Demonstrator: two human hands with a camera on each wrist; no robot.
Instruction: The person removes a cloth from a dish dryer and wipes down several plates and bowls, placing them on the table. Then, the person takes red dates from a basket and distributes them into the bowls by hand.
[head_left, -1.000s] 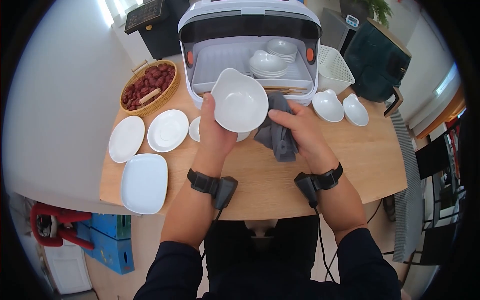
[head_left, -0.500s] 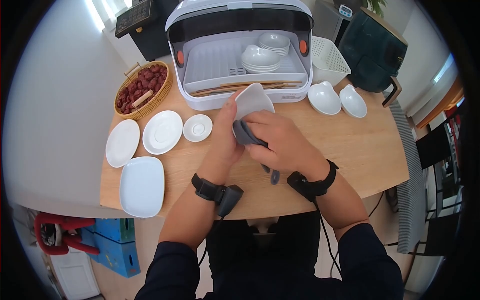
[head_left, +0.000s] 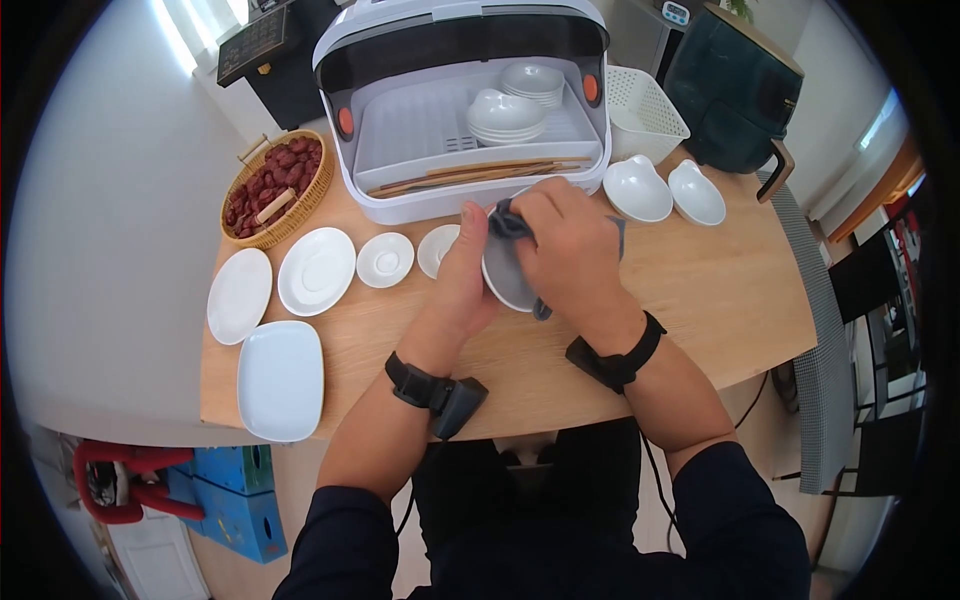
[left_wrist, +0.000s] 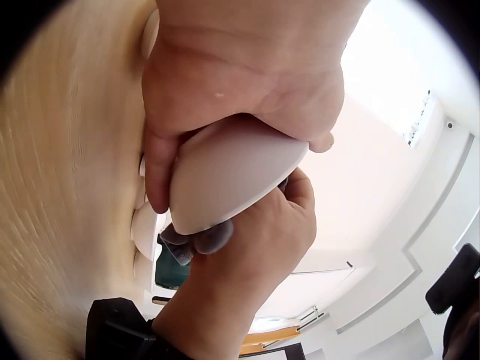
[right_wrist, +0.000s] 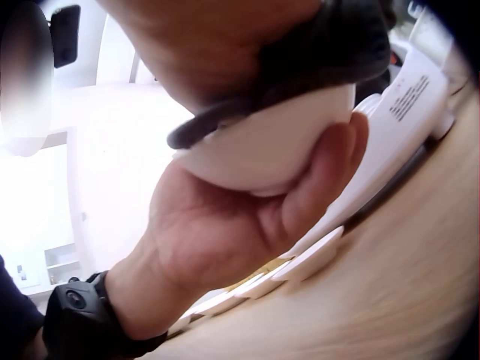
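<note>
My left hand point(head_left: 458, 285) grips a white bowl point(head_left: 505, 272) from its outer side, thumb near the rim. The bowl is tilted in front of the dish cabinet, its rounded underside point(left_wrist: 232, 176) cupped in the palm in the left wrist view. My right hand point(head_left: 575, 245) clutches a dark grey cloth point(head_left: 510, 222) and presses it inside the bowl. Folds of the cloth hang over the rim, and most of the bowl's inside is hidden behind the right hand.
Ahead stands an open white dish cabinet point(head_left: 400, 208) with stacked bowls point(head_left: 508, 118) and chopsticks point(head_left: 470, 176). Two spouted bowls point(head_left: 638, 190) sit right of it, near a white basket point(head_left: 645, 120) and dark green air fryer point(head_left: 735, 95). Left are several plates point(head_left: 280, 380) and a wicker basket point(head_left: 325, 185) of dates.
The right hand has brought the cloth from beside the bowl into it and shifted within it. The bowl has been tipped and turned and is now slightly lower and further right.
</note>
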